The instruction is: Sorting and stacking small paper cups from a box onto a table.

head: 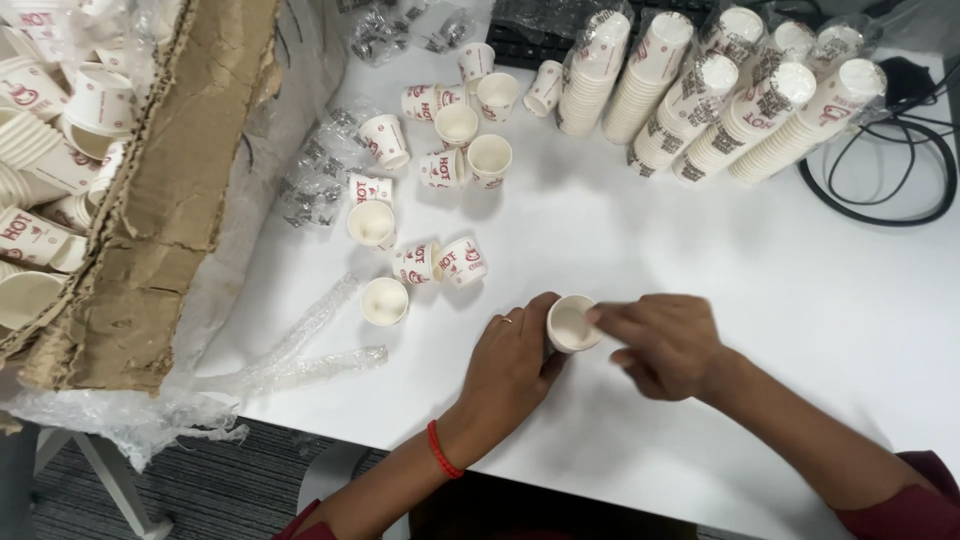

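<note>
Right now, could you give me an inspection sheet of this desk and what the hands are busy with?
Surface: white table.
Job's things: one small paper cup, upright, open top.
Hands: left hand grips the cup's side; right hand has fingertips on its rim.
Clutter: loose cups, some tipped; sleeved cup stacks; empty plastic sleeves.
Cables: black cables at the far right.
Surroundings: torn cardboard box of cups at left; keyboard behind.
</note>
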